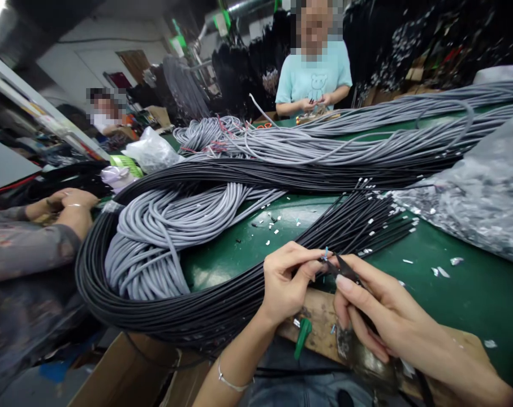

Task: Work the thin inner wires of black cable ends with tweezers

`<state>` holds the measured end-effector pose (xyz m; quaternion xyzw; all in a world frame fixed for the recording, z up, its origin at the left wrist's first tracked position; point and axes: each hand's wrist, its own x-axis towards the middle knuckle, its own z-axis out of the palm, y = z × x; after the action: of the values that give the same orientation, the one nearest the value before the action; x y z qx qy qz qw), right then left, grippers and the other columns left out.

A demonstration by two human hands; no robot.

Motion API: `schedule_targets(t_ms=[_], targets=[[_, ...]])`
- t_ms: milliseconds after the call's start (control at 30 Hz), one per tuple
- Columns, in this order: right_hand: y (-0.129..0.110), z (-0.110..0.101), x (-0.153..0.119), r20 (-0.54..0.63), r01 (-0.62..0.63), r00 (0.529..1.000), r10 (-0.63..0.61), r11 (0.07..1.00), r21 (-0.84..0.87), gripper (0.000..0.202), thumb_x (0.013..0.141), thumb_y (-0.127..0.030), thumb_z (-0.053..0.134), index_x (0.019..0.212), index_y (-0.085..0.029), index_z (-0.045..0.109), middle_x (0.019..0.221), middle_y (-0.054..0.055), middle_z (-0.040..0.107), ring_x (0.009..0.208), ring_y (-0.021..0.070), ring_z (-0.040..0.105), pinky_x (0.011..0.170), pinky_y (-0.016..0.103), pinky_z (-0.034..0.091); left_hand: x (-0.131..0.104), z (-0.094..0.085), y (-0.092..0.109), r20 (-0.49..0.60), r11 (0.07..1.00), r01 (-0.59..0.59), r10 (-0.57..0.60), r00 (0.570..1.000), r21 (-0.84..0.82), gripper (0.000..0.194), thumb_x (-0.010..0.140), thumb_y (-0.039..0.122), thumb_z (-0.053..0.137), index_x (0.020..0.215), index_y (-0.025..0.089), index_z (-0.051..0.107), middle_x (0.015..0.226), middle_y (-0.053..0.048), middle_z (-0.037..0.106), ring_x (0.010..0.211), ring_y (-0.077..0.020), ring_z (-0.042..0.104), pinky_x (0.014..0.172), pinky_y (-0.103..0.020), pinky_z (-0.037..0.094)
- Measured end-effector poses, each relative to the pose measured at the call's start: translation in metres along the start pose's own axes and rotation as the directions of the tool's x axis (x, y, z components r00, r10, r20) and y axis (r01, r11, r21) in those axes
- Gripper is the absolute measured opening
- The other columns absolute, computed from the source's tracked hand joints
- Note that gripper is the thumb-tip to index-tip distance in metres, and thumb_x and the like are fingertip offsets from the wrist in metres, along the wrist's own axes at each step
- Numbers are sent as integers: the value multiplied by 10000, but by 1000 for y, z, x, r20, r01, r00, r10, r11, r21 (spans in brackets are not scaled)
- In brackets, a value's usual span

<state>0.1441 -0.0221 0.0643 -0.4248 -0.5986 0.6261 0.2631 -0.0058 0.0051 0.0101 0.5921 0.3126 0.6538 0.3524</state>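
Left hand [285,285] pinches a black cable [239,294] end steady above the surface [472,294]; right hand [366,308], fingers closed around a black tool [345,270], meets its tip so both align.

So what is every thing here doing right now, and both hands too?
Left hand: pinching a cable end with blue wires.
Right hand: gripping a thin black tool at that cable end.
Black cable bundle: looped, ends fanned out on the green table.
Grey cable bundle: coiled inside the black loop.
Clear plastic bag: lying full on the table.
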Motion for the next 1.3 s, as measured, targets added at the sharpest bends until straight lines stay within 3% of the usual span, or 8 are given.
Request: schedule_targets(t_ms=[133, 400, 500, 567, 633, 700, 800, 1300], targets=[[2, 2, 1, -33, 6, 999, -5, 1000, 22, 317, 918, -460, 371, 1121, -217, 381, 608, -66, 538, 276, 19, 372, 297, 130, 246, -2, 1, -1, -16, 993, -74, 75, 997, 92, 229, 793, 126, 605, 955, 252, 707, 794, -16, 679, 670, -107, 593, 634, -230, 489], [-1, 6, 3, -211, 50, 977, -29, 994, 96, 267, 891, -454, 433, 1007, -213, 446, 564, -67, 524, 261, 21, 353, 288, 141, 225, -3, 5, 0, -2, 951, -179, 186, 983, 252, 247, 772, 96, 612, 963, 223, 703, 772, -19, 689, 655, -111, 595, 618, -225, 488], [-7, -11, 4, -465, 196, 879, -102, 968, 158, 256, 831, -461, 522, 884, -216, 472, 518, -68, 503, 230, 17, 294, 246, 152, 150, -5, 4, 0, 87, 955, -190, 174, 981, 230, 216, 761, 102, 629, 923, 214, 716, 726, -22, 681, 639, -113, 595, 596, -221, 487], [-6, -21, 3, -553, 251, 822, -137, 958, 136, 231, 836, -436, 532, 901, -221, 477, 539, -60, 522, 238, 14, 298, 249, 152, 154, -5, 3, -1, 81, 975, -116, 102, 991, 191, 185, 769, 101, 620, 892, 197, 721, 715, -31, 671, 604, -104, 578, 568, -219, 476], [-1, -23, 3, -438, 182, 891, -121, 978, 100, 204, 867, -412, 502, 910, -216, 465, 578, -50, 553, 254, 15, 343, 264, 142, 196, -4, 1, -2, 27, 995, -25, 22, 999, 101, 159, 795, 119, 596, 877, 181, 718, 700, -30, 648, 509, -72, 524, 481, -196, 435], [5, -18, 4, -233, 75, 971, -60, 996, 56, 217, 889, -420, 463, 867, -206, 435, 577, -52, 555, 260, 14, 366, 274, 127, 202, -3, 0, -3, -11, 1000, 20, -20, 1000, -13, 150, 814, 150, 580, 877, 176, 714, 678, -17, 612, 428, -39, 454, 398, -170, 373], [9, -5, 5, -64, -6, 998, 6, 1000, 6, 272, 894, -472, 418, 849, -204, 398, 545, -72, 524, 260, 3, 349, 279, 103, 165, -1, 0, -4, -21, 995, 31, -34, 999, -99, 157, 817, 165, 579, 894, 188, 715, 658, 1, 569, 417, -27, 435, 383, -157, 353], [8, 0, 5, -59, -28, 998, 27, 1000, -7, 272, 884, -476, 415, 846, -206, 407, 529, -80, 505, 261, 3, 326, 279, 116, 144, -2, -1, -4, 5, 999, 16, -16, 1000, -34, 183, 820, 158, 577, 933, 208, 712, 674, 5, 555, 466, -41, 467, 438, -170, 385]])
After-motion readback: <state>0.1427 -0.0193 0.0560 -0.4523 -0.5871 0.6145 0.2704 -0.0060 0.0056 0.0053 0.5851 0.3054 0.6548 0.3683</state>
